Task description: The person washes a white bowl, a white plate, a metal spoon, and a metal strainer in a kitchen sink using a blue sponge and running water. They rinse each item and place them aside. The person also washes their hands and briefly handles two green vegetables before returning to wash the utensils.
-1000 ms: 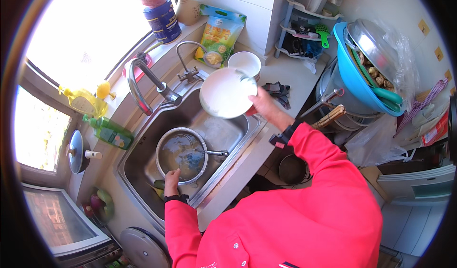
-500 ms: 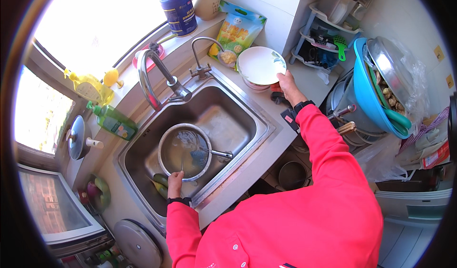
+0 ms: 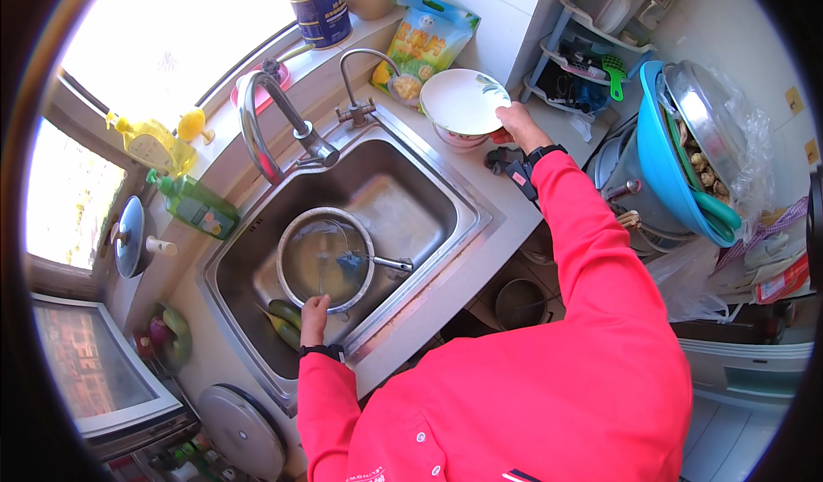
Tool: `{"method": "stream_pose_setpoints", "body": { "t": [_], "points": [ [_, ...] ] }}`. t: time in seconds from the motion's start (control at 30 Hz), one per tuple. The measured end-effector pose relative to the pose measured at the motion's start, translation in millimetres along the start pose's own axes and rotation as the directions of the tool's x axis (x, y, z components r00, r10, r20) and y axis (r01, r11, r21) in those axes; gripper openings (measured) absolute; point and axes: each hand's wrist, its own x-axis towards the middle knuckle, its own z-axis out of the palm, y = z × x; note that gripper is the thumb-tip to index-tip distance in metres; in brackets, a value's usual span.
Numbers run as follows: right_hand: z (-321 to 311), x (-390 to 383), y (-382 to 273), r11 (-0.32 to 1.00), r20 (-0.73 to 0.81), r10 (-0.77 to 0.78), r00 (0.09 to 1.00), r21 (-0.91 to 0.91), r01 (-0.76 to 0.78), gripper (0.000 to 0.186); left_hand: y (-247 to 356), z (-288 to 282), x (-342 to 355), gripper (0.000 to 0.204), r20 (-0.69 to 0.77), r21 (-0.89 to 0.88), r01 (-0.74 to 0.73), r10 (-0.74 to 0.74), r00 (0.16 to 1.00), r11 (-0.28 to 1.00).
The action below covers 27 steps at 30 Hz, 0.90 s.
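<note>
My left hand (image 3: 314, 315) is closed at the near rim of a metal pot (image 3: 307, 257) in the sink (image 3: 410, 216). The pot holds cloudy water, a blue item and thin metal pieces too indistinct to name. My right hand (image 3: 517, 122) grips the right edge of a white patterned dish (image 3: 463, 96), which sits over a pink-rimmed bowl (image 3: 456, 138) on the counter beside the sink. Below that hand lies a dark cloth (image 3: 499, 159). Two elongated green vegetables (image 3: 283, 323) are in the sink left of the pot.
Faucets (image 3: 313, 148) rise behind the sink. Soap bottles (image 3: 193, 208) line the left sill. A food bag (image 3: 424, 32) leans at the back. Rack (image 3: 583, 49) and blue basin (image 3: 664, 165) are on the right. A pot (image 3: 519, 302) lies below the counter.
My right hand has carried the white dish rightward and back, from over the sink onto the bowl on the counter. My left hand has stayed at the pot's rim.
</note>
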Motion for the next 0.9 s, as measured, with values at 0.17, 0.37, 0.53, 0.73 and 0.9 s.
{"method": "stream_pose_setpoints", "body": {
  "t": [0.17, 0.37, 0.53, 0.73, 0.9],
  "points": [
    [1, -9, 12, 0.997, 0.045, -0.022, 0.999, 0.071, 0.019, 0.036, -14, 2, 3, 0.035, -0.006, 0.025, -0.038, 0.038, 0.999, 0.999],
    [-3, -20, 11, 0.994, 0.069, -0.002, 0.998, 0.107, -0.005, 0.064, -23, 2, 3, 0.034, 0.018, 0.015, 0.009, -0.01, 1.0, 1.0],
    [-9, -38, 43, 0.938, 0.021, 0.084, 0.996, 0.337, -0.086, 0.088, -29, 2, 2, 0.038, -0.048, 0.044, -0.075, 0.077, 0.996, 0.996],
    [31, -100, 76, 0.914, 0.54, 0.274, 0.796, 0.111, -0.391, 0.047, -23, 0, -6, 0.034, -0.214, -0.12, 0.171, -0.193, 0.957, 0.978],
    [127, -127, 55, 0.956, 0.775, 0.148, 0.614, -0.271, 0.112, 0.04, -10, -1, -8, 0.029, -0.197, -0.473, 0.298, -0.429, 0.882, 0.829]
  ]
}}
